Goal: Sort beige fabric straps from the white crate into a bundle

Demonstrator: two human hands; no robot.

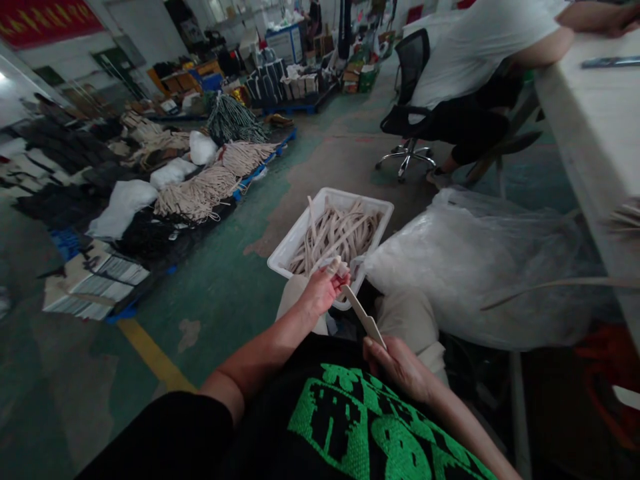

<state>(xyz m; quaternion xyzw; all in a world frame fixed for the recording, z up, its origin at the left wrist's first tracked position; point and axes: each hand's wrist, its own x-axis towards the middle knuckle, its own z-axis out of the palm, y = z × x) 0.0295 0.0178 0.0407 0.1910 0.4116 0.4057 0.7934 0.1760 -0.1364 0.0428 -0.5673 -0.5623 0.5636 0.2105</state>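
Observation:
A flat beige strap [361,312] runs between my two hands above my lap. My left hand [324,288] is closed at its far end, with pale coverings on the thumb and fingertips. My right hand [403,368] grips the near end, close to my black shirt with its green print. Just beyond my left hand, a white plastic basket [286,255] stands on the floor at my knees. Many loose beige straps [345,230] lie tangled inside it.
A large clear plastic bag [480,260] bulges right of the basket. At right stands a worktable [595,113], where a person in a white shirt sits on a black swivel chair [410,87]. Bundled cords [197,190] and white sacks [127,203] lie on pallets at left.

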